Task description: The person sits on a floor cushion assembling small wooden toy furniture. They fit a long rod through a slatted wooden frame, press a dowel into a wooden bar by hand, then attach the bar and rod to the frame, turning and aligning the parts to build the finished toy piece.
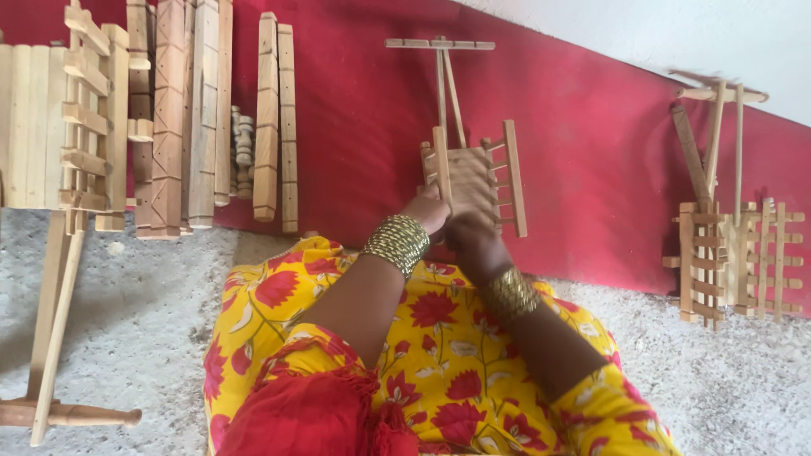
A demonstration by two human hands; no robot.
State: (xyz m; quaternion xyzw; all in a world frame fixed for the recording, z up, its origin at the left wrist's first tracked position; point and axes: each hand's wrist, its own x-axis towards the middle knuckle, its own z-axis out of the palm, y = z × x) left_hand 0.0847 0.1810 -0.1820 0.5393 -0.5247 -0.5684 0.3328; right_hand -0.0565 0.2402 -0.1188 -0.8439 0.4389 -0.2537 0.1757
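A small wooden cart frame (473, 173) with side rails and a long two-pole shaft lies on the red cloth (372, 127) in front of my lap. My left hand (427, 213) grips its near left edge. My right hand (473, 241) holds its near end just beside the left one. Both wrists wear stacks of gold bangles. My knees, in yellow cloth with red flowers, fill the lower middle of the view.
Long notched wooden bars and slats (182, 110) lie in rows at the top left, beside a slatted wooden panel (51, 118). A second wooden cart frame (731, 253) sits on the cloth at the right. A wooden mallet-like tool (59, 414) rests on the grey floor at the lower left.
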